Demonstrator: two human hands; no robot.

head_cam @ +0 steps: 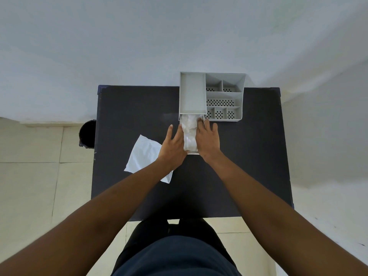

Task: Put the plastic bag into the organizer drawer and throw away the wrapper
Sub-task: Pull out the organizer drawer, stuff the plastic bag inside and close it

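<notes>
A grey desk organizer [192, 92] stands at the far edge of the dark table. Its drawer [193, 153] is pulled out toward me. A crumpled clear plastic bag [190, 132] lies inside the drawer. My left hand [173, 146] rests against the bag's left side with fingers spread. On the bag's right side, my right hand [208, 139] presses with fingers extended toward the organizer. A flat white wrapper [143, 154] lies on the table left of my left hand, partly under my left forearm.
The dark table [249, 156] sits against a pale wall. A black bin [87, 134] stands on the tiled floor just past the table's left edge. The organizer's right half has several open perforated compartments [223, 102].
</notes>
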